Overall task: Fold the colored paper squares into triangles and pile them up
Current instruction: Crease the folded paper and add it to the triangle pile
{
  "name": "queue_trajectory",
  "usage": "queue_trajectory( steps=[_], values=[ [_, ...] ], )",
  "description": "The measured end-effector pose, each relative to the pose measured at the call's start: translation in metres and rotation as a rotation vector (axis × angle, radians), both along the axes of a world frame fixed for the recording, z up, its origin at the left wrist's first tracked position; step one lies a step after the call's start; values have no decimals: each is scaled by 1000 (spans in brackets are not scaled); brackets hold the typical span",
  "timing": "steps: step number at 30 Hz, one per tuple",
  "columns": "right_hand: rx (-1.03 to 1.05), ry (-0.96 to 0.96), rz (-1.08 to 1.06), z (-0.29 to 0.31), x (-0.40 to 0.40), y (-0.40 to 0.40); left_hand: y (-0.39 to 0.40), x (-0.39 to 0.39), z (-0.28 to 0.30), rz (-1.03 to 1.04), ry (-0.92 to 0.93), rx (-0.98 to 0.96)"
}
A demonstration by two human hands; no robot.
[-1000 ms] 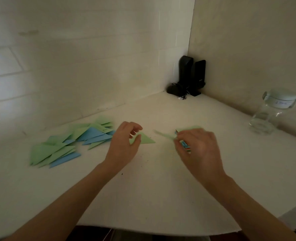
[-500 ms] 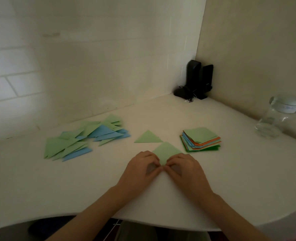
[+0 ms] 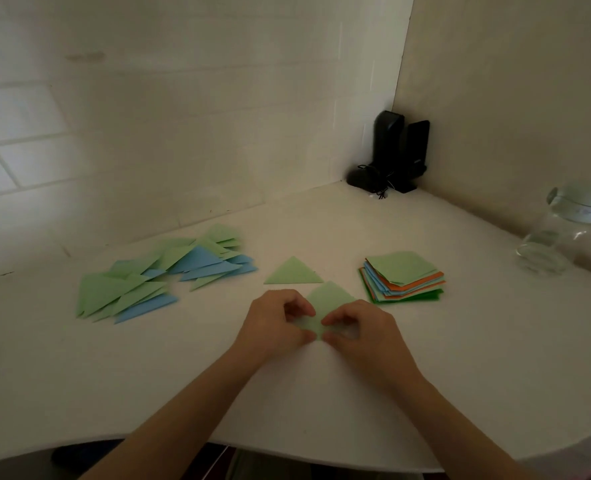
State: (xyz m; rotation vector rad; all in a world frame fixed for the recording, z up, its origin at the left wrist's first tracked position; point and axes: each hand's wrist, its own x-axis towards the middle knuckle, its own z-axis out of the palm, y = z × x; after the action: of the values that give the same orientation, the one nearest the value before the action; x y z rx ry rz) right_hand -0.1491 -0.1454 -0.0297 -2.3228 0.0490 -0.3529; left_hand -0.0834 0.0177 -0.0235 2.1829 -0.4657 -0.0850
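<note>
Dim corner: white table (image 3: 425,393), seemingly tiled wall (image 3: 148,133).

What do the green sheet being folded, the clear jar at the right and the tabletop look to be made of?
Green sheet pinched by both hands: thin matte paper, judging by its flat, sharp-edged corner. Clear jar: probably glass, see-through with bright glints, though plastic is possible. White tabletop: smooth, matte, material unclear.

The white curved surface (image 3: 425,358) is carrying a spread pile of green and blue folded paper triangles (image 3: 155,275), one single green paper triangle (image 3: 293,273), a stack of coloured paper squares (image 3: 403,277), a clear glass jar (image 3: 561,233) and two black speakers (image 3: 399,150) in the corner.
</note>
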Motion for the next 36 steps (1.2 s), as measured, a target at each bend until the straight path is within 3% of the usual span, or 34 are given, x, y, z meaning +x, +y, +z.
queue_trajectory(
  steps=[3,8,12,16,19,24,30,36],
  values=[
    [28,63,44,2,3,-6,3,2,2,-18,35,0],
    [15,-5,58,-2,0,-9,10,1,-4,-109,-6,-62],
    [-156,59,11,-3,0,2,20,3,-5,-263,-74,-8],
    [-243,127,19,-1,1,6,25,0,1,-396,-241,134],
    [-166,158,94,6,5,-3,26,2,-6,-379,-414,220],
    [-118,-14,157,7,-1,-15,20,-2,-13,-330,-599,248],
    [-153,-127,177,-3,-13,-27,11,-3,-8,-342,-669,305],
    [-198,-154,63,-9,-9,-20,-2,-5,-8,-311,-530,226]
  ],
)
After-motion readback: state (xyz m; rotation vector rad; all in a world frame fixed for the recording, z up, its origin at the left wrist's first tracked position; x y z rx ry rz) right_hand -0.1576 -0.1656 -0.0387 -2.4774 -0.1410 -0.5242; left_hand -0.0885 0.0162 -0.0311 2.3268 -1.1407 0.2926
